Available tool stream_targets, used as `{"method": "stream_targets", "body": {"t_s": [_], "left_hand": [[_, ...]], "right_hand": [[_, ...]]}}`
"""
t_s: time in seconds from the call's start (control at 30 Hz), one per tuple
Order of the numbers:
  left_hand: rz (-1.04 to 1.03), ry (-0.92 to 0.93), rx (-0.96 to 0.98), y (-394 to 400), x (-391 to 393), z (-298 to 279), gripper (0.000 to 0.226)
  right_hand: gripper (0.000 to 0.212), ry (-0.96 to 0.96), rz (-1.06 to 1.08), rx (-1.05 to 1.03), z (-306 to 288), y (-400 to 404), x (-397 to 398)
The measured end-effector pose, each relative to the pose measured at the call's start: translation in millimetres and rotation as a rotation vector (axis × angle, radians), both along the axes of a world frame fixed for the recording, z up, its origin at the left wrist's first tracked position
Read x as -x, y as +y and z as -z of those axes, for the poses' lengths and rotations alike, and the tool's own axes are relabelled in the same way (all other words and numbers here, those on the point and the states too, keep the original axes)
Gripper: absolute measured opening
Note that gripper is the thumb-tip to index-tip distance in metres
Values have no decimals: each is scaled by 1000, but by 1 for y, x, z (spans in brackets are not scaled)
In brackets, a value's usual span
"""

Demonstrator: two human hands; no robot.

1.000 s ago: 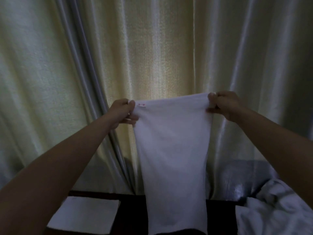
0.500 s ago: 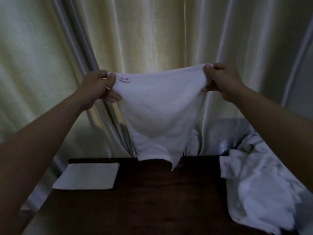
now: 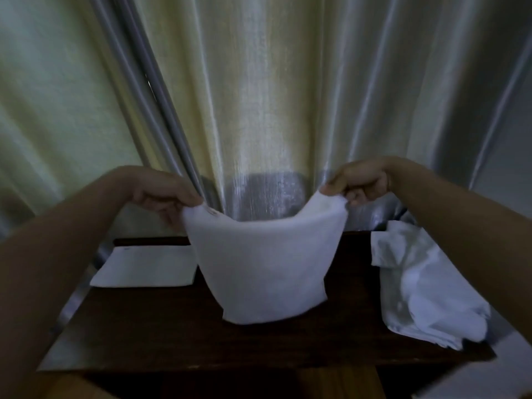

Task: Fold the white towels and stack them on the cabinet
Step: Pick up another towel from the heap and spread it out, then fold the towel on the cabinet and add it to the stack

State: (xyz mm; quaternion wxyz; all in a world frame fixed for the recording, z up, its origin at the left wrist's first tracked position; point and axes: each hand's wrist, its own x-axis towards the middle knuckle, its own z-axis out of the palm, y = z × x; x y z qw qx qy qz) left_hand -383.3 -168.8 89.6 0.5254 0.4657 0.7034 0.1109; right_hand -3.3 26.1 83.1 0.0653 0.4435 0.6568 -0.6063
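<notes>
A white towel [image 3: 264,263] hangs doubled over between my hands, its lower edge touching the dark wooden cabinet top [image 3: 172,326]. My left hand [image 3: 164,192] pinches its upper left corner, by a small label. Its upper right corner is pinched by my right hand [image 3: 359,180]. The top edge sags in a curve between the two. A folded white towel [image 3: 146,266] lies flat at the cabinet's back left. A crumpled heap of white towels [image 3: 426,289] sits on the right side and spills over the right edge.
Pale pleated curtains [image 3: 259,96] hang directly behind the cabinet, close to my hands. The cabinet's front edge [image 3: 259,365] runs across the lower view, with light floor below it.
My hands have come down and closer together with the towel, from chest height to just above the cabinet. The towel, hanging long before, now rests its lower part on the top.
</notes>
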Motion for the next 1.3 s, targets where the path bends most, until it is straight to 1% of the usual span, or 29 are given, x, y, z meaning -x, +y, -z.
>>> {"method": "stream_targets", "body": {"t_s": [0.1, 0.2, 0.3, 0.4, 0.47, 0.6, 0.7, 0.77, 0.8, 0.87, 0.93, 1.0, 1.07, 1.13, 1.23, 1.3], "left_hand": [[-35, 60, 126, 11, -8, 69, 35], [3, 97, 286, 14, -19, 151, 34], [-40, 93, 363, 5, -27, 224, 33], [-70, 91, 421, 0, -32, 275, 32], [-60, 103, 419, 2, -32, 291, 35], [-15, 102, 398, 26, -26, 298, 39], [44, 38, 457, 55, -21, 291, 36], [38, 6, 472, 73, -17, 289, 32], [1, 2, 439, 82, -15, 290, 30], [-144, 17, 304, 97, -12, 301, 28], [-314, 71, 165, 107, -14, 318, 26], [-424, 144, 87, 112, -20, 337, 20], [-490, 200, 34, 113, -26, 356, 18], [-583, 241, -18, 114, -30, 369, 21], [-725, 178, -74, 116, -37, 380, 14], [-770, 143, -87, 118, -40, 382, 13]], "right_hand": [[26, -182, -19, 59, 66, -2, 15], [32, -347, -37, 66, 151, -13, 25], [36, -386, 31, 89, 225, -29, 24], [36, -400, 91, 138, 274, -36, 18], [38, -391, 113, 154, 293, -34, 15], [34, -334, 204, 88, 311, -9, 19], [31, -270, 254, 86, 314, 21, 29], [26, -239, 271, 83, 317, 41, 37], [21, -226, 294, 62, 320, 49, 42], [11, -198, 377, 1, 331, 62, 49], [12, -199, 446, -61, 346, 71, 54], [19, -216, 495, -83, 361, 75, 58], [10, -203, 566, -83, 372, 75, 63], [21, -188, 603, -95, 382, 77, 69], [24, -185, 582, -166, 386, 76, 77], [25, -204, 560, -235, 386, 75, 79]]}}
